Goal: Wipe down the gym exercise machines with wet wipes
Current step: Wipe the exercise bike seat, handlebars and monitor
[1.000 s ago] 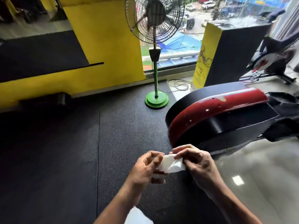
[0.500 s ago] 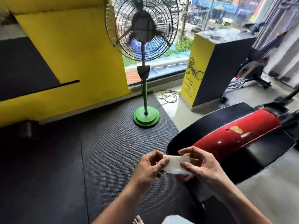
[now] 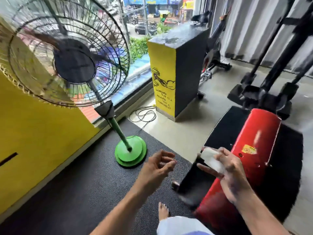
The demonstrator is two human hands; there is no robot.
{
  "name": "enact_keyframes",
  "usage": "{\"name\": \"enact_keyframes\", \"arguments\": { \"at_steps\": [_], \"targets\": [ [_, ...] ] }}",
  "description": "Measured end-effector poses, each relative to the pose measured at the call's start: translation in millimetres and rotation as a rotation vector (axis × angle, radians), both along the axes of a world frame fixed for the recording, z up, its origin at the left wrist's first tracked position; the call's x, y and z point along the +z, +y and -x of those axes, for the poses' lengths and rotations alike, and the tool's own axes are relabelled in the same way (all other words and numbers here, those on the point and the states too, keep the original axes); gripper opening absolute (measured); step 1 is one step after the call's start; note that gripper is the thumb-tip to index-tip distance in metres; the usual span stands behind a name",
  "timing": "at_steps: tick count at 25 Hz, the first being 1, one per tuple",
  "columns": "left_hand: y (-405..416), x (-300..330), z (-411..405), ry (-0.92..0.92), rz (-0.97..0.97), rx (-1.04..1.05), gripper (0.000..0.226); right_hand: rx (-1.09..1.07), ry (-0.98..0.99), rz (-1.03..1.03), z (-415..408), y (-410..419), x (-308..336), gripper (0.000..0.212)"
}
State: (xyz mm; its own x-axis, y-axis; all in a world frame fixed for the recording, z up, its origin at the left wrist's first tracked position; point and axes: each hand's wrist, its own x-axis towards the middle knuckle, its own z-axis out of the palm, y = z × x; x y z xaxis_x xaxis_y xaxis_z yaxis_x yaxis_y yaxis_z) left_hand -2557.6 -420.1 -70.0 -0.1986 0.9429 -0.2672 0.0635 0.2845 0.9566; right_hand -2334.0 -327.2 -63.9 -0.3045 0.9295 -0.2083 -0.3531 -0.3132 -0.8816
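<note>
Beside the red cover (image 3: 250, 160) of the machine, your right hand (image 3: 227, 168) holds the wipe (image 3: 212, 158), thumb and fingers curled round the folded white pad, just above the cover's near end and not touching it. Your left hand (image 3: 156, 167) hangs apart on the fan (image 3: 67, 53) side of the cover, fingers loosely curled, holding nothing. The wipe looks thin, limp and damp, so it will likely bunch or slide if you only pinch a corner; keep it flat under your fingers and press with their pads. The cover looks hard, glossy and curved, so the wipe should glide easily. A yellow sticker (image 3: 249, 149) sits on the cover; go lightly over its edges, which could lift.
</note>
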Motion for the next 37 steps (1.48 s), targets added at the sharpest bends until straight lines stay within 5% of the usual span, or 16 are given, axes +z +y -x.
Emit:
{"name": "enact_keyframes", "arguments": {
  "at_steps": [6,12,16,21,26,37],
  "targets": [
    [151,16,108,0.114,-0.060,-0.132,0.023,-0.108,-0.099,-0.060,86,103,27,0.010],
    [299,7,168,0.098,-0.099,-0.231,0.021,-0.249,-0.318,-0.104,133,207,19,0.047],
    [423,27,181,0.093,-0.183,-0.281,0.014,-0.375,-0.364,-0.153,159,291,37,0.016],
    [586,46,176,0.062,-0.256,-0.133,0.010,-0.521,-0.352,-0.226,198,387,54,0.011],
    [715,35,154,0.168,-0.348,0.161,0.035,-0.587,-0.337,-0.328,211,492,25,0.027],
    [943,18,129,0.841,-0.407,-0.090,0.074,-0.540,-0.444,-0.355,104,768,35,0.041]
  ]
}}
